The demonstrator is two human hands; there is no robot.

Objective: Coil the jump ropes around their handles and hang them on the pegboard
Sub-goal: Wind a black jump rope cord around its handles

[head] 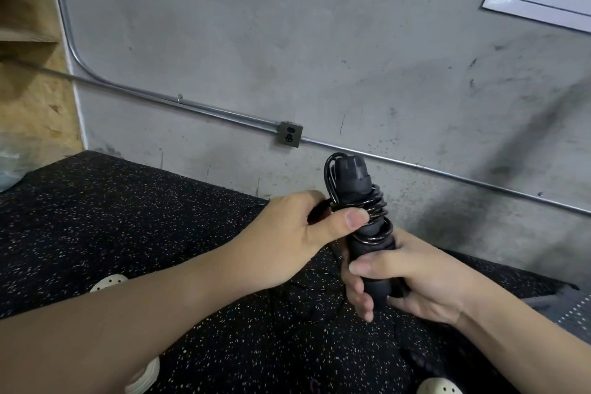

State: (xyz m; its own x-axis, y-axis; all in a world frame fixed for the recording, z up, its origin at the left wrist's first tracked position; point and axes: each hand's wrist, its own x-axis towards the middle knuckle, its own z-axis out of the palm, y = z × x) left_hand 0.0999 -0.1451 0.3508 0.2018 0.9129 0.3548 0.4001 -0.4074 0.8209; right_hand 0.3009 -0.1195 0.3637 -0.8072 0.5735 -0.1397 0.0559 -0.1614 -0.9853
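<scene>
The right hand (412, 278) wraps its fingers round the bottom of the black handles (367, 233), held upright over the speckled floor (128, 217). The left hand (297, 230) pinches the black rope (375, 206) coiled round them. Behind is a grey wall (287, 41).

Both forearms are bare from the lower frame edge to the wrists, with no sleeve, watch, bracelet or ring showing. The left hand (284, 233) has a short, plain thumbnail, unpainted. The right hand (412, 278) shows a short nail too, and its fingers are bare. On the feet are cream-coloured clogs (108, 281) of smooth moulded material, with round vent holes across the toe; 3 parts of them show beside and below the arms, one with a ribbed edge.
</scene>
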